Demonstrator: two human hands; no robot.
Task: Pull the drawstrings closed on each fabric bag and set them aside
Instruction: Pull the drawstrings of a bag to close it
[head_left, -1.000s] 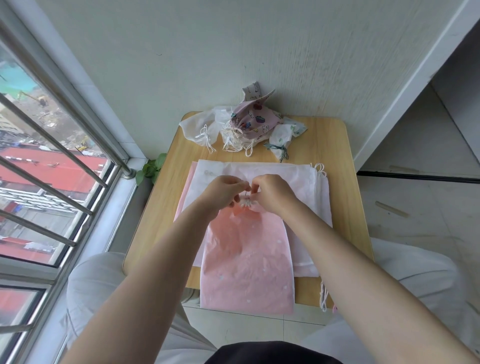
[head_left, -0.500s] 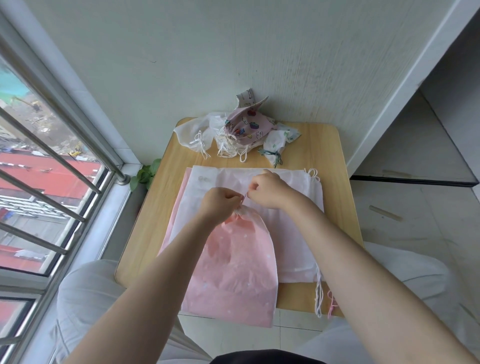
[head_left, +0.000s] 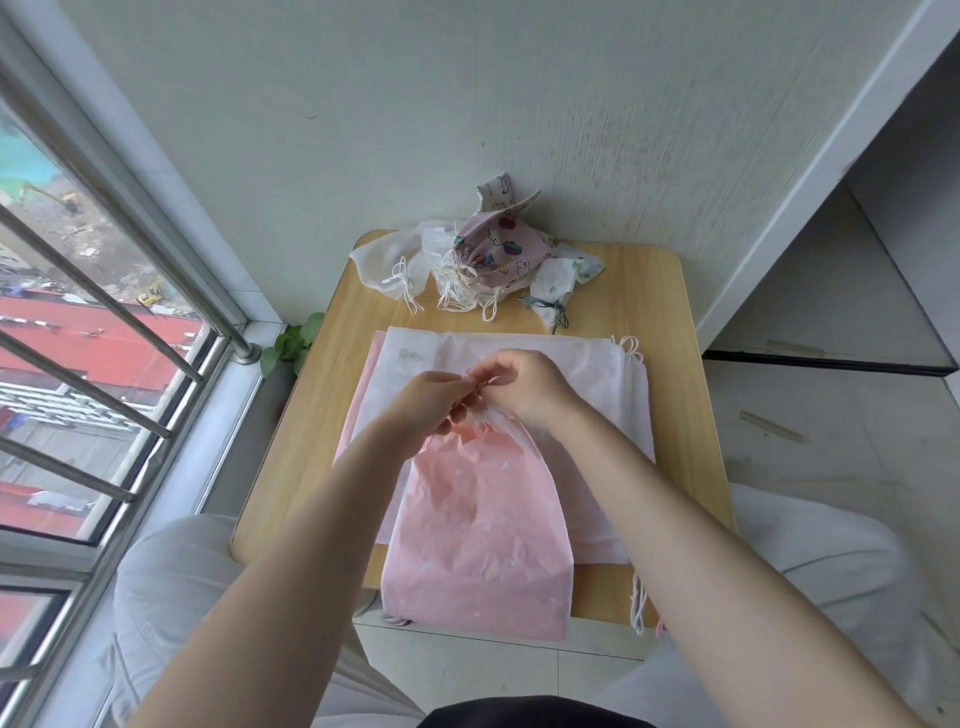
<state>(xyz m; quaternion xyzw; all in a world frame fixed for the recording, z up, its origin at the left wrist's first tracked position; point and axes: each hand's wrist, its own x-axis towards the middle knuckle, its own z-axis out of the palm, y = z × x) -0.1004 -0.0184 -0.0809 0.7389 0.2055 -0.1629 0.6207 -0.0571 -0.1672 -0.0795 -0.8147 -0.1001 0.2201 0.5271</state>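
Both hands meet at the gathered far end of the pink drawstring bag (head_left: 480, 525), the left hand (head_left: 431, 402) and right hand (head_left: 519, 387) each pinching its cord, while the bag's long axis runs toward the near desk (head_left: 644, 291) edge.

Both bare forearms reach forward from the bottom of the view and converge above the middle of the table. The left hand (head_left: 434, 402) and the right hand (head_left: 524, 387) meet knuckle to knuckle, fingers curled inward, fingertips pinched together where the two hands touch. The left wrist angles up to the right, the right wrist up to the left.
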